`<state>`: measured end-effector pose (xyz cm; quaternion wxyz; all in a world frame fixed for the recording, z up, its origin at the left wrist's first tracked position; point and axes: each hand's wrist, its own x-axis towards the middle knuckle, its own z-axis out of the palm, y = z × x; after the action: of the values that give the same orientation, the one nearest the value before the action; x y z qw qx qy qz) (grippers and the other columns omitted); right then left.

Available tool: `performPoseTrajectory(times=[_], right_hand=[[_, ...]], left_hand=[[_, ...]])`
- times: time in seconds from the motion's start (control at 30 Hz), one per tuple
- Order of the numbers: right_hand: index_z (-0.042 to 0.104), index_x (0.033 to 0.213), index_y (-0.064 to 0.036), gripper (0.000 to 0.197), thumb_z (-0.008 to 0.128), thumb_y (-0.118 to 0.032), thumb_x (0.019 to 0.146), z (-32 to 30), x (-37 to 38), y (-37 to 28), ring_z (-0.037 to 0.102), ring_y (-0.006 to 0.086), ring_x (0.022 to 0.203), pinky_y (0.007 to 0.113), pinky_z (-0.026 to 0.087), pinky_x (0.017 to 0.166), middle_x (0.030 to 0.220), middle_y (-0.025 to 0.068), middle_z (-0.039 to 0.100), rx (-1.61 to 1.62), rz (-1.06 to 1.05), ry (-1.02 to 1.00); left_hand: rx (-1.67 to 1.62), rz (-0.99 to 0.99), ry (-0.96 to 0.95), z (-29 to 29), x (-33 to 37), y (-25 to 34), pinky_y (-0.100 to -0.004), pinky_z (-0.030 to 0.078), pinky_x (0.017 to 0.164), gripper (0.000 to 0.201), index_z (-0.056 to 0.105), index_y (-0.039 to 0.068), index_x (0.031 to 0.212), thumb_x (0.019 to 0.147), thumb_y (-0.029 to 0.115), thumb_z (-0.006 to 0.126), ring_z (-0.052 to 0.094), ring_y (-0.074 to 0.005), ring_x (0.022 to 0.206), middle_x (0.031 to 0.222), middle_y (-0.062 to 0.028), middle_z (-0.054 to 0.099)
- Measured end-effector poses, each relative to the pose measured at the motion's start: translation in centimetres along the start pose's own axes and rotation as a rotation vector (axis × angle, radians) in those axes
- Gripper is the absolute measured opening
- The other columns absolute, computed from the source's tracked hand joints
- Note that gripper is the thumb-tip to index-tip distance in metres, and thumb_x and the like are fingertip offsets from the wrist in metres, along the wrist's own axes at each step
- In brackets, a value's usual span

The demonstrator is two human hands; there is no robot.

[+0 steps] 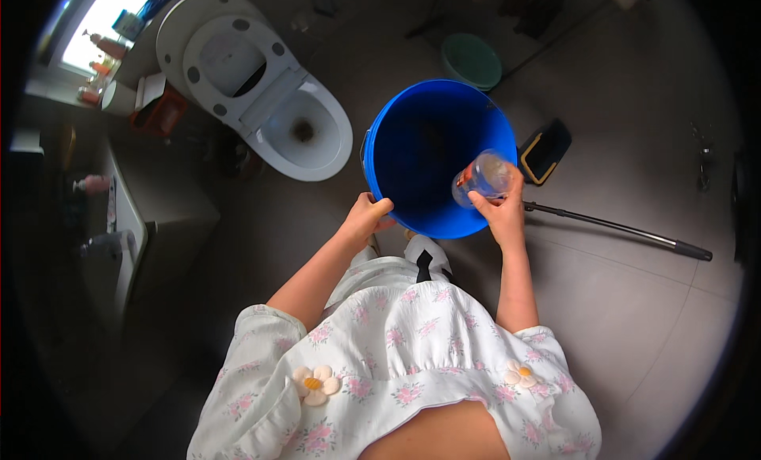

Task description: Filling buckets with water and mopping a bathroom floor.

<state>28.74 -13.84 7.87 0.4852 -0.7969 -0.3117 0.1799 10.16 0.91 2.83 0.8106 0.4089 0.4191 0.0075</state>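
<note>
A large blue bucket (412,135) is in front of me, its mouth facing up toward me and its inside dark. My left hand (368,217) pinches the bucket's near left rim, thumb over the edge. In my right hand (502,206) is a clear plastic jar (469,187) with a red and orange patch on its side. The jar is tilted over the right part of the bucket's mouth, within the rim. Whether anything is inside the jar I cannot tell. Part of the bucket's right rim is hidden behind my right hand.
A white toilet (337,139) with its lid raised stands at the left. Behind the bucket is a green basin (472,61). A dustpan-like black and yellow piece (544,152) and a black pole (610,225) lie to the right. A washbasin counter (135,246) is far left.
</note>
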Motion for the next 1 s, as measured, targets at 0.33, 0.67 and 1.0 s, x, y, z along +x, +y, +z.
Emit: performPoseTrajectory(times=[0.33,0.67,1.0], right_hand=[[0.026,0.12,-0.0065,0.082,0.07,-0.028,0.055,-7.3,4.3,6.5,0.046,0.0325,0.101,0.036,0.039,0.084,0.112,0.0206,0.044,-0.377,0.173,-0.295],[0.048,0.102,-0.0007,0.04,0.059,-0.025,0.073,-23.3,9.3,7.9,0.056,0.0231,0.085,0.031,0.045,0.071,0.1,0.0152,0.053,-0.06,0.029,0.177],[0.053,0.095,-0.0034,0.031,0.057,-0.024,0.073,-43.7,20.5,1.6,0.051,0.0195,0.057,0.03,0.042,0.055,0.072,0.0081,0.054,-0.534,-0.171,0.814]], left_hand=[[0.028,-0.109,-0.143,12.0,6.7,2.9,-0.0368,0.04,0.084,0.038,0.042,-0.002,0.1,0.073,0.023,0.048,0.05,-0.0222,0.091,0.096,-0.0118,0.05],[0.097,-0.114,-0.268,23.9,15.0,6.0,-0.0401,0.039,0.085,0.048,0.042,0.001,0.108,0.074,0.032,0.054,0.049,-0.0287,0.093,0.1,-0.0158,0.049],[-0.028,-0.248,-0.245,37.7,25.7,10.6,-0.0354,0.043,0.081,0.041,0.038,-0.003,0.1,0.071,0.02,0.055,0.047,-0.0256,0.088,0.092,-0.0157,0.048]])
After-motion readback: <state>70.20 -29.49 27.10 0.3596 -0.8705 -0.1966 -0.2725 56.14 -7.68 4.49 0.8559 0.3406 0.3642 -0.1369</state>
